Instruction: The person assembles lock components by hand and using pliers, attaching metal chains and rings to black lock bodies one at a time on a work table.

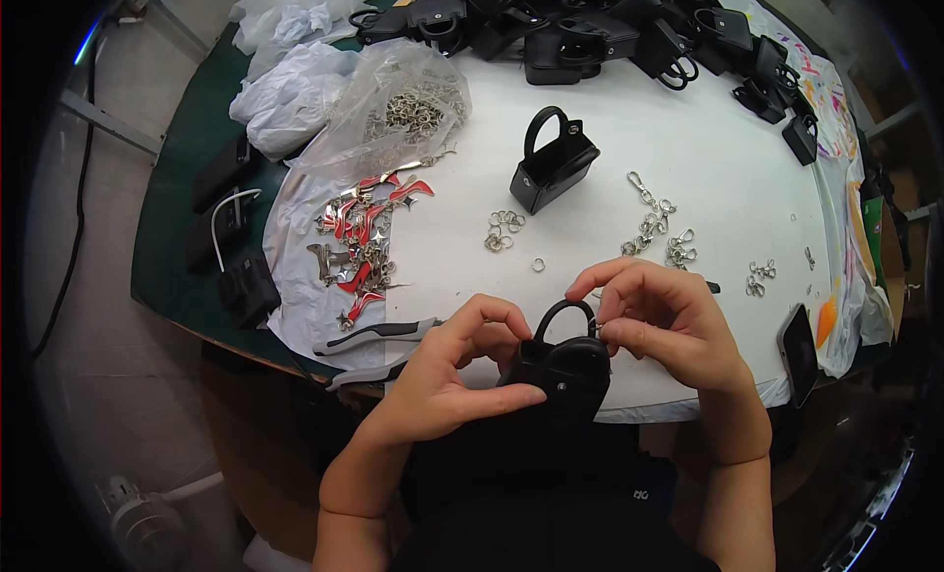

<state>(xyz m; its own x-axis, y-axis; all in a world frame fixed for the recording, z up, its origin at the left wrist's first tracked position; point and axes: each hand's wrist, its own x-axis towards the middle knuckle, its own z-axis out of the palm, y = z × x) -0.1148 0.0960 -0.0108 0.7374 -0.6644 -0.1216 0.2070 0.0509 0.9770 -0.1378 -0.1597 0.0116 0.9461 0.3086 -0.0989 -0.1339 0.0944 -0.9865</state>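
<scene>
Close to me at the table's front edge is a mini black handbag (575, 375) with a looped handle. My left hand (452, 366) is closed on its left side, thumb on the front and fingers behind. At the right side of the handle, my right hand (669, 321) pinches a tiny metallic piece, mostly hidden by the fingertips. A second mini black handbag (553, 174) stands farther off, its handle raised. Between the two lie a loose metal ring (538, 264) and a small cluster of rings (499, 240). Swivel clasps (649, 228) lie to the right.
Grey-handled pliers (379, 334) lie left of my left hand, near red-and-silver charms (359, 243). Behind them is a clear bag of metal hardware (413, 115). Black mini handbags (580, 46) pile along the far edge. A dark phone (797, 354) rests at the right edge.
</scene>
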